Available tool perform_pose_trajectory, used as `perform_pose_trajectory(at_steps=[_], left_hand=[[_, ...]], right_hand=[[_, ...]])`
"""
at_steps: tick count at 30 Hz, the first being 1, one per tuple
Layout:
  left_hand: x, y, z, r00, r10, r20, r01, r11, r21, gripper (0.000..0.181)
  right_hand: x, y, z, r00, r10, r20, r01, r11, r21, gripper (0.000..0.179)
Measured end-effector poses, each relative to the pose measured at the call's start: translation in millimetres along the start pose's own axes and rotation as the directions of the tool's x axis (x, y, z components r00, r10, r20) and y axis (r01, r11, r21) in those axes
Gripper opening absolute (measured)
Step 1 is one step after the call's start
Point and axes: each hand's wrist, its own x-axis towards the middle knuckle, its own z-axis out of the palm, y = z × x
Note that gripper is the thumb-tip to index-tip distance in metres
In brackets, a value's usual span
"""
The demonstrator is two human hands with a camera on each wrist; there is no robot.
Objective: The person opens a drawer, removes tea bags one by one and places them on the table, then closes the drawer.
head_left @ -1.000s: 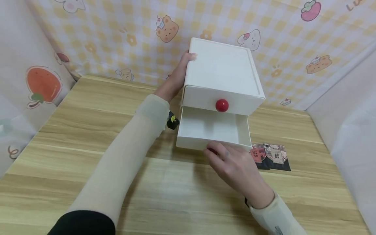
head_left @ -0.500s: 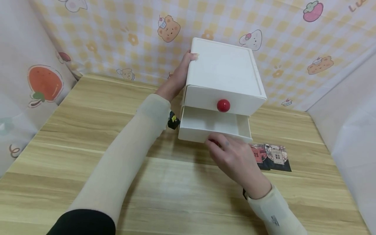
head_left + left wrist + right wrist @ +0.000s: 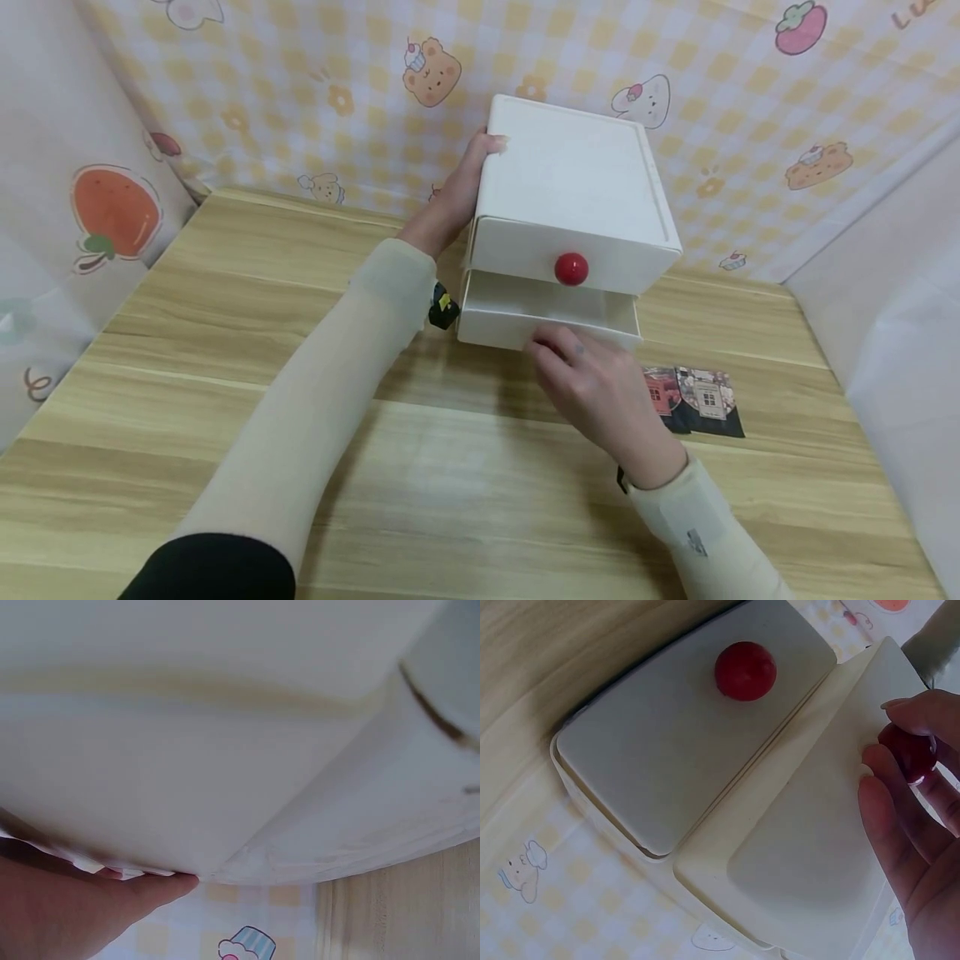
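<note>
A white two-drawer storage box (image 3: 570,171) stands near the back of the table. Its upper drawer is closed and has a round red knob (image 3: 572,269). The lower drawer (image 3: 491,328) is partly pulled out, and the visible part of its inside is bare. My left hand (image 3: 455,192) holds the box by its left side, thumb over the top edge; its other fingers are mostly hidden behind the box. With curled fingers my right hand (image 3: 596,387) grips the lower drawer's red knob (image 3: 913,756), which shows between thumb and fingers in the right wrist view.
Two flat, dark printed packets, a red-labelled one (image 3: 662,392) and a pale-labelled one (image 3: 708,402), lie on the wooden table (image 3: 442,492) right of the box. A yellow checked cloth (image 3: 300,92) hangs close behind. White cloth walls flank both sides.
The lower drawer has slid inward, away from me, with my right hand moving along on its knob. My left hand stays on the box's side.
</note>
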Motion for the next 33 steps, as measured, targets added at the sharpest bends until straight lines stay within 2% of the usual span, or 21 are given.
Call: perform_pose_trajectory(at_steps=[9, 17, 29, 33], left_hand=[[0.7, 0.5, -0.6, 1.000, -0.015, 0.006, 0.015, 1.000, -0.007, 0.069], [1.2, 0.9, -0.7, 1.000, 0.008, -0.007, -0.008, 1.000, -0.016, 0.071], [0.5, 1.9, 1.1, 0.999, -0.031, -0.022, 0.031, 0.999, -0.014, 0.070], [-0.2, 2.5, 0.9, 0.999, -0.023, -0.031, 0.022, 1.000, -0.015, 0.070]], right_hand=[[7.7, 6, 2, 0.999, 0.027, 0.040, -0.027, 1.000, 0.001, 0.022], [11.9, 12, 6, 0.999, 0.023, 0.025, -0.023, 1.000, -0.011, 0.024], [15.1, 19, 13, 0.999, 0.033, -0.009, -0.034, 0.999, -0.024, 0.019], [15.6, 21, 15, 0.999, 0.039, -0.021, -0.039, 0.999, -0.025, 0.018]])
